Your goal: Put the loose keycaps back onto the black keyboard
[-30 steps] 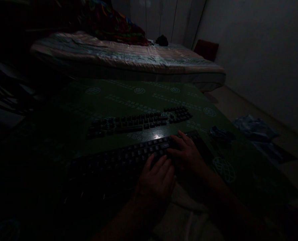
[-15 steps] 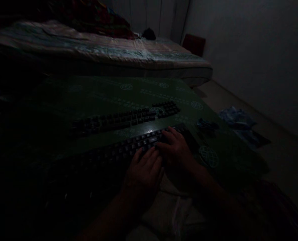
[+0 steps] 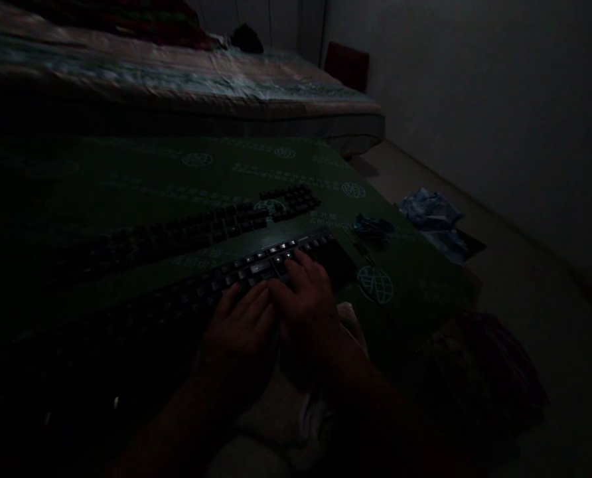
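Observation:
The room is very dark. A black keyboard point(image 3: 216, 282) lies aslant on a green table point(image 3: 151, 156) in front of me. My left hand point(image 3: 241, 325) rests on its near edge, fingers stretched forward onto the lower keys. Just right of it, my right hand point(image 3: 306, 295) lies over the keys toward the right end, thumb and forefinger apart and touching the keys. I see nothing held in either hand. Beyond the keyboard, separate black keycaps point(image 3: 191, 232) lie in rows on the table, with green showing between the groups. The keyboard's left end fades into shadow.
A crumpled dark blue cloth point(image 3: 373, 227) lies on the table to the right. Pale blue crumpled material point(image 3: 430, 212) is on the floor beyond the table edge. A bed point(image 3: 276, 86) stands behind, with a wall point(image 3: 465, 99) at the right.
The view has turned right, so everything sits farther left in the picture. Both hands stay on the keyboard, and my right forefinger still touches the keys.

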Tool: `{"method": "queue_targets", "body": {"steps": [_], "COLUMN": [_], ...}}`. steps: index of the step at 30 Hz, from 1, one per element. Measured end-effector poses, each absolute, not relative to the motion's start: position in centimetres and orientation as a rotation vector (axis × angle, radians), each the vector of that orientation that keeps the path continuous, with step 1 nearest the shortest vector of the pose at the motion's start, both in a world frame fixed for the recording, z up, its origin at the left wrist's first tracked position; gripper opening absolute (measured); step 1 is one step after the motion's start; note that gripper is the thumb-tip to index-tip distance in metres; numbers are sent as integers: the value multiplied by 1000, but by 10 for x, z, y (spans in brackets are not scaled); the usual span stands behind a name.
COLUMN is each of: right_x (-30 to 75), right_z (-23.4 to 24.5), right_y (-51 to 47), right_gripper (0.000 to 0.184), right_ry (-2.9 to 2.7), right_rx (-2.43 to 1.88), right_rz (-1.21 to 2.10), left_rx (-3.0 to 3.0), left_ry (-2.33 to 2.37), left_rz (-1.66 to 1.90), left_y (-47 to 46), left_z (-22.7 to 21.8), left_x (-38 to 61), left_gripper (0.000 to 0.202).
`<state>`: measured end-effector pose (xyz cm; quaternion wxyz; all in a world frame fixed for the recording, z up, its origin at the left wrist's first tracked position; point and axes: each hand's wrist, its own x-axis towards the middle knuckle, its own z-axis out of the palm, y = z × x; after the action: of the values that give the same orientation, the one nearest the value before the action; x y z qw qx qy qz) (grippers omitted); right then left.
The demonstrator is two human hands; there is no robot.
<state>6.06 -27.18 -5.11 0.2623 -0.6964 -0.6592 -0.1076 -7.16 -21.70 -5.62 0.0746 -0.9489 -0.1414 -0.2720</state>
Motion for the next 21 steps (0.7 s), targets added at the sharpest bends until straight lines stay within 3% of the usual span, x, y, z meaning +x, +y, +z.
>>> {"method": "queue_targets", "body": {"steps": [21], "right_x": [68], "right_z": [-65], "right_y": [-271], "right_gripper": [23], "right_ry": [-1636], "right_rx": [-1761], "right_rz": [-328], "left_rx": [-2842], "left_ry": [-565], "left_rz": [-713], "left_y": [-216], "left_z": [-60], "left_x": [-72], "left_gripper": [34]}}
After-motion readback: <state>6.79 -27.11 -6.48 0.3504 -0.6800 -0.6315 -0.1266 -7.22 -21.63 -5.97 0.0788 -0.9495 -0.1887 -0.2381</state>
